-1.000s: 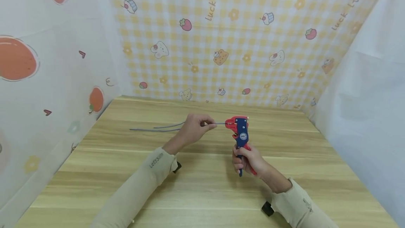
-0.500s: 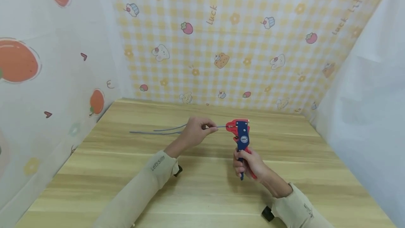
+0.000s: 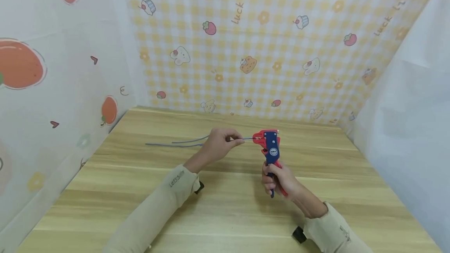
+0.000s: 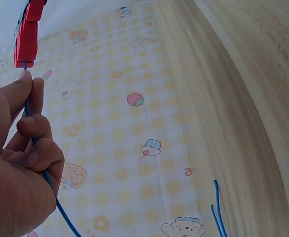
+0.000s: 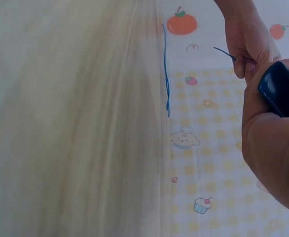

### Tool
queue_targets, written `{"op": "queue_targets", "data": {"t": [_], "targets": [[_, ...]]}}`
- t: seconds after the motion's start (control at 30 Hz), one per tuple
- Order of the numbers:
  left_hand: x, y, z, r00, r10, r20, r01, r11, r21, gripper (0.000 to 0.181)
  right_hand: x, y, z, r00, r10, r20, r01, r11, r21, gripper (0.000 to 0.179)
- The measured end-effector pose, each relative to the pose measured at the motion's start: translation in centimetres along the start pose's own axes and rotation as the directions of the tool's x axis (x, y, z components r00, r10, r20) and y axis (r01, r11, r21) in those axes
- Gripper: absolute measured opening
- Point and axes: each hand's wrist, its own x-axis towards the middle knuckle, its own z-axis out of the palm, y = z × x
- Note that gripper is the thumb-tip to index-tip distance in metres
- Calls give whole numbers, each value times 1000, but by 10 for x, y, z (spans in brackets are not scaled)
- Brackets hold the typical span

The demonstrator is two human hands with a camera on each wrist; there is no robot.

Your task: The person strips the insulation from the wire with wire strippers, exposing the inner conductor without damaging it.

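Between its thumb and fingertips, my left hand [image 3: 219, 143] pinches a thin blue wire [image 3: 248, 138]. The wire's end runs into the red nose of a blue-and-red wire stripper [image 3: 272, 143], whose jaws hide the tip. My right hand [image 3: 281, 179] grips the stripper's handles, with the nose pointing left toward the left hand. In the left wrist view, the wire [image 4: 60, 210] passes under the curled fingers and trails out below the palm. The right wrist view shows the dark blue handle end [image 5: 280, 91] poking out of the right fist.
More blue wire [image 3: 172, 145] lies on the wooden table [image 3: 225, 214] left of the left hand; the left wrist view shows two loose strands [image 4: 217, 210] there. A yellow checked cloth [image 3: 228, 50] hangs behind the table, with pale sheets at both sides.
Both hands, the wire and the stripper keep almost the same pose. The stripper's handles look slightly closer together than a second ago. The head view has shifted a little.
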Motion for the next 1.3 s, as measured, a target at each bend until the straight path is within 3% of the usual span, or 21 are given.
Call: {"op": "queue_targets", "data": {"t": [0.27,0.53,1.3], "targets": [[0,1,-8,997,63,-48,-61,997,44,12,4,-6,2,1000,2,-3,-2,1000,11,11],[-3,1,-13,991,111,-70,-107,993,52,9,6,-6,7,1000,-23,-19,22,998,-56,10],[-2,-4,-8,989,130,-64,-128,991,31,8,4,-1,7,998,-4,-67,1,999,-54,16]]}}
